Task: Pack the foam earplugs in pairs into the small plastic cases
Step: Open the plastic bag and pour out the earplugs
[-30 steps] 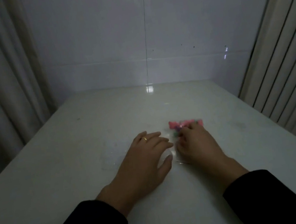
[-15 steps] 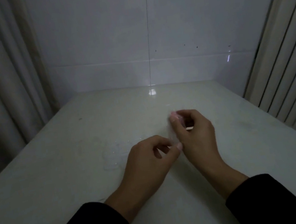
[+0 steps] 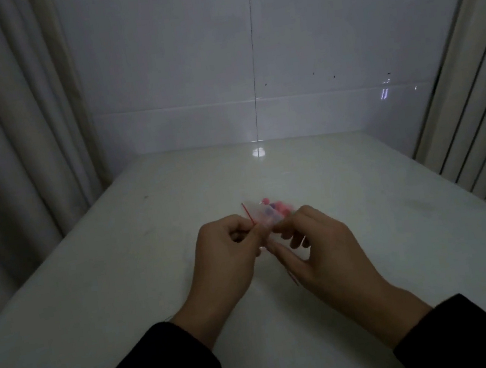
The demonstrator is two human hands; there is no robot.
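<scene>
Pink and blue foam earplugs in small clear plastic bag with red edge, held above pale glossy table.
Pinched by left hand and right hand, fingers curled; contents blurred.

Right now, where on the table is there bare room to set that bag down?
Bare table runs from the hands to the tiled wall, left to the curtain, and right to the slatted panel. It is crowded only at centre, where the left hand and right hand pinch the clear bag.
</scene>
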